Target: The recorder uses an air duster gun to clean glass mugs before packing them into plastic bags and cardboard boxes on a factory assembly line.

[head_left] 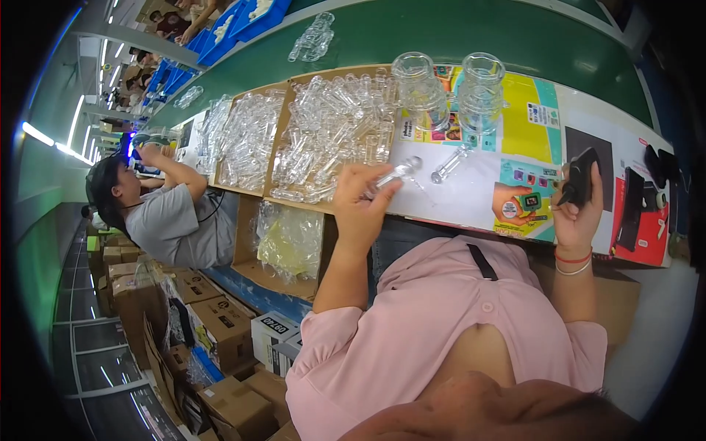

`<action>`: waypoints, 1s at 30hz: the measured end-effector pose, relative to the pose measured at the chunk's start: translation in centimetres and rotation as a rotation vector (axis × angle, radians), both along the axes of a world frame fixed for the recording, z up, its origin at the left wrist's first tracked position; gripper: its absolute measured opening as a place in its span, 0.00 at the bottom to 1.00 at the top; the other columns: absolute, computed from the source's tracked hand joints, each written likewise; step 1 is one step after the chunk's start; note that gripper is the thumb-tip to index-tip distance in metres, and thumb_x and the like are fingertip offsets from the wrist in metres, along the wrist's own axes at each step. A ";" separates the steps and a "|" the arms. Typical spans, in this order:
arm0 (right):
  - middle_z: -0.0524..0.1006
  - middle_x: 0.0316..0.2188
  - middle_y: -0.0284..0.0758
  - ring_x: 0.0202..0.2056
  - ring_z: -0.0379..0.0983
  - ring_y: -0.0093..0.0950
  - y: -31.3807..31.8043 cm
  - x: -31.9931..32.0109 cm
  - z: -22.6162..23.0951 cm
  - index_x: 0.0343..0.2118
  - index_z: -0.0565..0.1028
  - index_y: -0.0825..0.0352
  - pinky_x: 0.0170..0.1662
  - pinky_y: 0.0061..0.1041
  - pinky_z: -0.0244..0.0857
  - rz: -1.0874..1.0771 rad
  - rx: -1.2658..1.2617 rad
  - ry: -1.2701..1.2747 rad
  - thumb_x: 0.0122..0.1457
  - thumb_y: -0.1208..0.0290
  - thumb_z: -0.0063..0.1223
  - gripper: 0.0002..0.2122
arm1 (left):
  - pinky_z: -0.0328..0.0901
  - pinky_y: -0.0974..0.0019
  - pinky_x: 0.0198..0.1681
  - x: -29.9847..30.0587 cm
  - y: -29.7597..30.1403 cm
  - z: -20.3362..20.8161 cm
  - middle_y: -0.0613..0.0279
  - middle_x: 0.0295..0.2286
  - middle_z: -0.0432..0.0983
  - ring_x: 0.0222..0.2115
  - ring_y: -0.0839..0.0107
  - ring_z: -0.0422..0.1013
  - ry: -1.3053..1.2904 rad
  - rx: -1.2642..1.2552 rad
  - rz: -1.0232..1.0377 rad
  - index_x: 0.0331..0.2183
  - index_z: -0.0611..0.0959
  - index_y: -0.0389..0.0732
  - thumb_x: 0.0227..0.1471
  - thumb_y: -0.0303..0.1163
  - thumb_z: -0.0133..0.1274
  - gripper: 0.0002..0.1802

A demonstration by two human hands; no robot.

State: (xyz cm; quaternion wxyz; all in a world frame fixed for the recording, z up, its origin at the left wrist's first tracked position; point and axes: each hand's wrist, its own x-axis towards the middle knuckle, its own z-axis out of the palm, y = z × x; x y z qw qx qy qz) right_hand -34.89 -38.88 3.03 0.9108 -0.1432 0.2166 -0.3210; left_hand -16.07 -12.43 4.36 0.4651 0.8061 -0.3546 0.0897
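Observation:
My left hand [359, 197] pinches a clear glass tube [403, 170] with a rounded end, held just over the white tabletop sheet. A second clear glass tube [450, 165] lies to its right. Further right, my right hand [578, 219] is closed around a black handheld tool [582, 178] with a narrow tip pointing down-left. Two tall clear glass pieces, the left one [418, 84] and the right one [480, 90], stand behind the loose tube. An open cardboard box [279, 140] full of clear glass tubes [338, 125] sits left of my left hand.
Black items [630, 206] lie on a red sheet [647, 235] at the right. More glass pieces [312, 37] rest on the green surface [529, 37] behind. Below the tubes, a carton [272, 281] holds plastic bags. A person in grey [176, 224] works at left; cartons [239, 408] stack behind.

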 end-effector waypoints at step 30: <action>0.72 0.31 0.35 0.18 0.67 0.17 1.6 0.4 3.7 0.39 0.67 0.64 0.11 0.11 0.53 -0.331 -0.403 0.011 0.56 0.60 0.44 0.13 | 0.65 0.73 0.17 -4.2 -8.1 -0.4 0.57 0.28 0.69 0.17 0.75 0.66 1.184 -0.757 -0.571 0.55 0.54 0.41 0.55 0.38 0.40 0.28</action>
